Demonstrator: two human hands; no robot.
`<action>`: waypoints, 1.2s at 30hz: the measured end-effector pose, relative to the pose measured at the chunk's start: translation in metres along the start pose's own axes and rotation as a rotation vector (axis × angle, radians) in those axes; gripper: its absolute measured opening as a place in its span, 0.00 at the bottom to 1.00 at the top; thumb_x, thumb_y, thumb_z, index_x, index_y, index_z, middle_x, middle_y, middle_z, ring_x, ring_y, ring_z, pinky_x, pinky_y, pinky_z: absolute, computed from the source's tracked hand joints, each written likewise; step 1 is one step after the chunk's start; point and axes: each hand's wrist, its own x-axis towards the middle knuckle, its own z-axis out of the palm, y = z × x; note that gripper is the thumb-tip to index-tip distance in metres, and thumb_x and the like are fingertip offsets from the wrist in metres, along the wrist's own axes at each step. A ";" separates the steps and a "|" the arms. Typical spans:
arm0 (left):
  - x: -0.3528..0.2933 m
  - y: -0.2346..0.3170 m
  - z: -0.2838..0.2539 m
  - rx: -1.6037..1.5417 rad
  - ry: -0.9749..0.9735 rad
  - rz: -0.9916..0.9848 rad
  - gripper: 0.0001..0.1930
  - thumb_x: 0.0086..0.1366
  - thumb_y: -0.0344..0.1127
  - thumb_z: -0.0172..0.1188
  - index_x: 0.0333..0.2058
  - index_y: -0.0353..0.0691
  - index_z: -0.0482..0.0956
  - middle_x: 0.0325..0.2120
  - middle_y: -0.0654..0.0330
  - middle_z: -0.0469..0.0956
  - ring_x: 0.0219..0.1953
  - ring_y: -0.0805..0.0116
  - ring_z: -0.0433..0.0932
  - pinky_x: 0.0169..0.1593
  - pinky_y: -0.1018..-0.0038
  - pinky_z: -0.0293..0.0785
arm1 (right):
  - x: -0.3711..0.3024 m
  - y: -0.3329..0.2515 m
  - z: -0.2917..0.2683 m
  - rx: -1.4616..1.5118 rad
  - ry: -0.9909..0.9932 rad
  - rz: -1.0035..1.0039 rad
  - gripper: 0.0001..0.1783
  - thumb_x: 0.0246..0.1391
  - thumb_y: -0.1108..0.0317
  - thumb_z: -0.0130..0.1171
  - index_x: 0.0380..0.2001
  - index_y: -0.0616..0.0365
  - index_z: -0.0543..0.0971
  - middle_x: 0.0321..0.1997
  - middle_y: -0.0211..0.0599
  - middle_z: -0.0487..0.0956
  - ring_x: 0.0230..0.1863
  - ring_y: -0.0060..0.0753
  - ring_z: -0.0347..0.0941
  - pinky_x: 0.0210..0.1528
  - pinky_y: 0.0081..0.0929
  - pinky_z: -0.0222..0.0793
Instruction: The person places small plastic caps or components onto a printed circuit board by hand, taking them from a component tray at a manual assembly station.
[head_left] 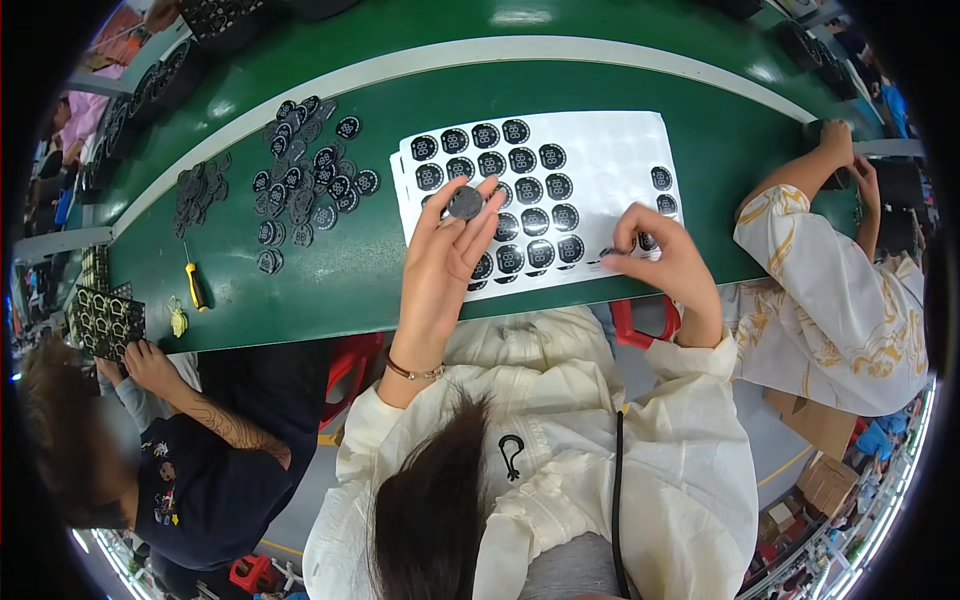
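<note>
1. The left hand (436,258) is turned palm up over the sheet, with a plain dark grey disc (466,203) held by its edges between thumb and fingers. The grip is narrow, about as wide as the disc.
2. The right hand (668,262) is palm down near the sheet's lower right, thumb and forefinger almost meeting in a pinch on a small black sticker (611,253). The sticker is seen nearly edge-on; whether it is wholly off the sheet, I cannot tell.
3. The white sheet (620,150) lies on the green table (350,285) in front of the person. Rows of round black stickers fill its left part; a few more remain at its right edge, and the area between is bare white.
4. The stickers on the sheet carry white digit-like figures and small marks around the rim. The disc's visible face shows no marking that can be made out.
5. Left of the sheet lies a loose pile (300,190) of round pieces, some with the same white figures, some plain grey. A smaller grey heap (203,190) sits beyond it, with a yellow-and-black screwdriver (196,287) nearer the table's front edge.
</note>
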 end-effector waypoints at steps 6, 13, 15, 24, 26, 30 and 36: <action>-0.008 -0.002 0.016 0.302 -0.016 0.086 0.20 0.66 0.24 0.45 0.56 0.36 0.57 0.52 0.46 0.69 0.54 0.61 0.71 0.55 0.73 0.69 | 0.007 -0.016 0.027 0.650 0.371 -0.146 0.08 0.44 0.82 0.60 0.29 0.62 0.73 0.31 0.29 0.71 0.36 0.21 0.67 0.41 0.20 0.62; -0.011 -0.010 0.009 0.631 -0.154 0.298 0.20 0.60 0.18 0.52 0.51 0.34 0.61 0.45 0.47 0.75 0.48 0.64 0.76 0.50 0.75 0.72 | 0.026 -0.055 0.055 0.735 0.426 -0.176 0.10 0.42 0.84 0.61 0.30 0.64 0.75 0.30 0.31 0.73 0.34 0.20 0.68 0.39 0.18 0.63; -0.013 -0.006 0.012 0.801 -0.182 0.392 0.23 0.57 0.19 0.57 0.50 0.35 0.61 0.42 0.52 0.78 0.45 0.67 0.77 0.48 0.77 0.73 | 0.028 -0.062 0.057 0.677 0.451 -0.239 0.10 0.41 0.85 0.61 0.30 0.65 0.76 0.30 0.33 0.74 0.34 0.22 0.71 0.38 0.17 0.65; -0.019 0.001 0.023 0.961 -0.219 0.481 0.22 0.56 0.22 0.60 0.48 0.35 0.64 0.40 0.54 0.79 0.42 0.69 0.79 0.44 0.78 0.73 | 0.035 -0.063 0.068 0.593 0.580 -0.382 0.09 0.41 0.83 0.65 0.28 0.64 0.77 0.30 0.36 0.78 0.31 0.21 0.74 0.32 0.15 0.70; -0.019 0.002 0.022 1.048 -0.230 0.550 0.22 0.56 0.23 0.61 0.48 0.35 0.65 0.39 0.55 0.79 0.41 0.69 0.79 0.44 0.78 0.72 | 0.036 -0.064 0.069 0.596 0.594 -0.384 0.09 0.40 0.83 0.65 0.27 0.64 0.77 0.30 0.36 0.78 0.30 0.21 0.74 0.32 0.15 0.70; -0.019 0.002 0.023 1.086 -0.219 0.580 0.22 0.55 0.23 0.62 0.48 0.36 0.66 0.39 0.56 0.80 0.40 0.68 0.80 0.43 0.77 0.72 | 0.035 -0.068 0.069 0.584 0.602 -0.355 0.09 0.39 0.85 0.63 0.26 0.65 0.77 0.29 0.39 0.78 0.32 0.25 0.75 0.36 0.20 0.70; -0.019 0.001 0.024 1.070 -0.201 0.575 0.22 0.55 0.24 0.62 0.48 0.36 0.66 0.38 0.56 0.80 0.39 0.68 0.80 0.43 0.77 0.72 | 0.035 -0.071 0.068 0.573 0.605 -0.328 0.09 0.39 0.87 0.63 0.26 0.65 0.76 0.28 0.40 0.78 0.33 0.27 0.75 0.37 0.22 0.70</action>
